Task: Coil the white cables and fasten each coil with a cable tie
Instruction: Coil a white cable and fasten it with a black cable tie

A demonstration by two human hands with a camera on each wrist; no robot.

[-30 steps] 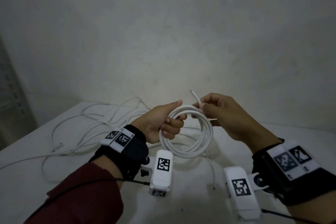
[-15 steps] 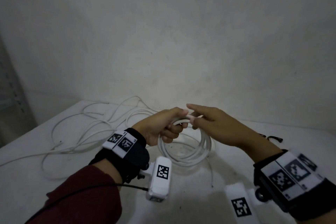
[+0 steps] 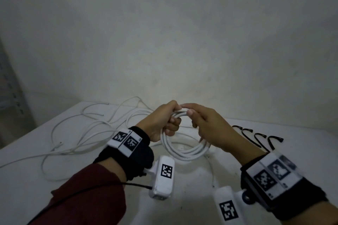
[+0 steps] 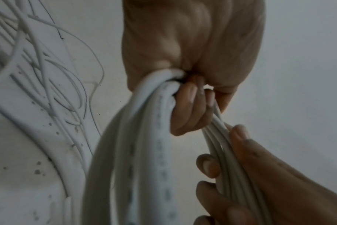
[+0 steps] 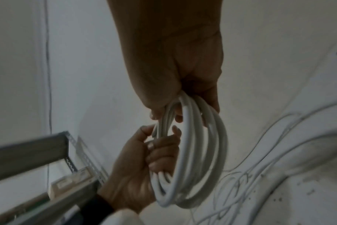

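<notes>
One white cable coil (image 3: 184, 144) hangs above the desk (image 3: 182, 193), both grips closed round its top: left hand (image 3: 161, 122), right hand (image 3: 206, 126). No tie visibly fastened. Loose cables (image 3: 82, 133) at 9 o'clock await coiling; black ties (image 3: 256, 137) at 3 o'clock.

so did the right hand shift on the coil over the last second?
Yes. The right hand went from pinching the cable end beside the coil to gripping the top strands, closing toward the left hand; against the wall-table edge it moved slightly leftward.

Loose cables (image 3: 87, 133) left on table (image 3: 182, 193) — ties (image 3: 256, 138) right, coil (image 3: 184, 150) between.
</notes>
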